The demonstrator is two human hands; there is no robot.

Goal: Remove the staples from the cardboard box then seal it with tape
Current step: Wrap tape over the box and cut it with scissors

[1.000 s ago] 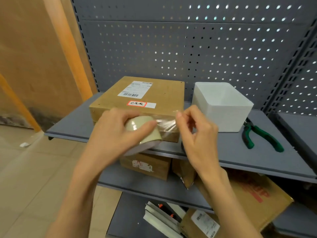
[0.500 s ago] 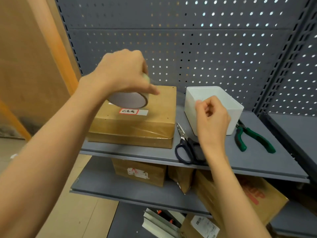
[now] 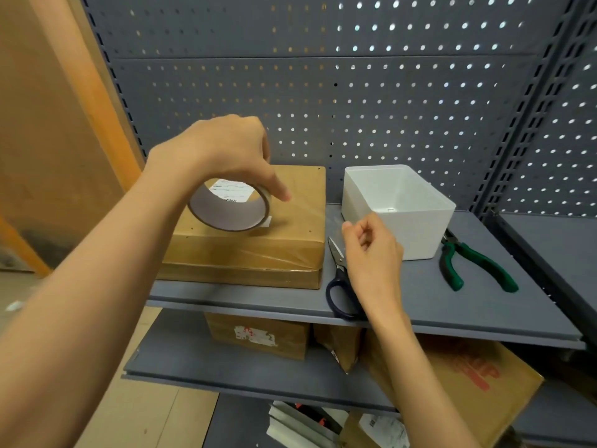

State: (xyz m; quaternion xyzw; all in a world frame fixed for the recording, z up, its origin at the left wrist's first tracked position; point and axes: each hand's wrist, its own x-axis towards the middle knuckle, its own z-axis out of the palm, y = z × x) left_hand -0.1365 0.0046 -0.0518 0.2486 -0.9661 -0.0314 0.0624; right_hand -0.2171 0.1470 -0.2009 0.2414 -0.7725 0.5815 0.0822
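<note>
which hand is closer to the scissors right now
Right. The right hand hovers just above the scissors, overlapping their handles; the left hand holds the tape roll over the cardboard box.

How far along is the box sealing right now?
Looks done: clear tape already wraps the cardboard box's front edge, and the pliers lie set aside. In hand: the left hand holds the tape roll over the box top. Left: cutting the strip; the right hand hovers above the scissors.

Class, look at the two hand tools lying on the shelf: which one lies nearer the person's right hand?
The dark-handled scissors, directly beside the right hand. The green-handled pliers lie farther off, beyond the white bin.
</note>
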